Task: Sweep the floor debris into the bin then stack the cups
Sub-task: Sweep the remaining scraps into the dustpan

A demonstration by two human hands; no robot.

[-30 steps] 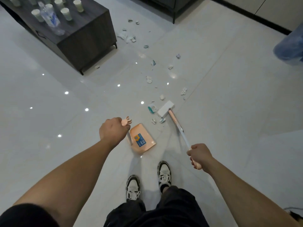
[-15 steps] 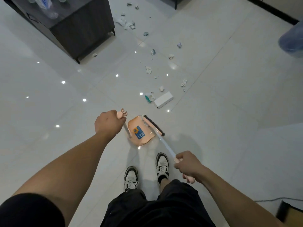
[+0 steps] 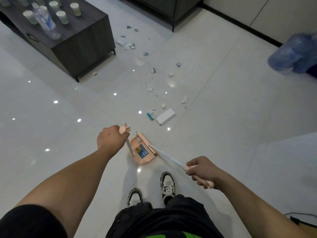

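My left hand (image 3: 110, 139) grips the top of the handle of a pink dustpan (image 3: 142, 152), which rests on the floor just ahead of my shoes. My right hand (image 3: 200, 170) holds the pink end of the broom handle (image 3: 169, 158). The broom head (image 3: 146, 142) lies across the dustpan's mouth. A white box (image 3: 165, 116) and a teal wrapper (image 3: 151, 115) lie just beyond the pan. Scraps of paper debris (image 3: 149, 87) trail away toward a crumpled pile (image 3: 126, 43). Several paper cups (image 3: 62, 17) stand on a dark low table (image 3: 82, 47) at the upper left.
A clear plastic bottle (image 3: 45, 23) stands among the cups. A blue bag-lined bin (image 3: 295, 54) sits at the right edge. A dark cabinet (image 3: 171, 9) stands at the back, a black cable (image 3: 298, 219) at the lower right. The floor is glossy white tile.
The broom head was pulled back from beside the white box to the dustpan's mouth. My right hand drew in toward my body. The left hand and the dustpan stayed in place.
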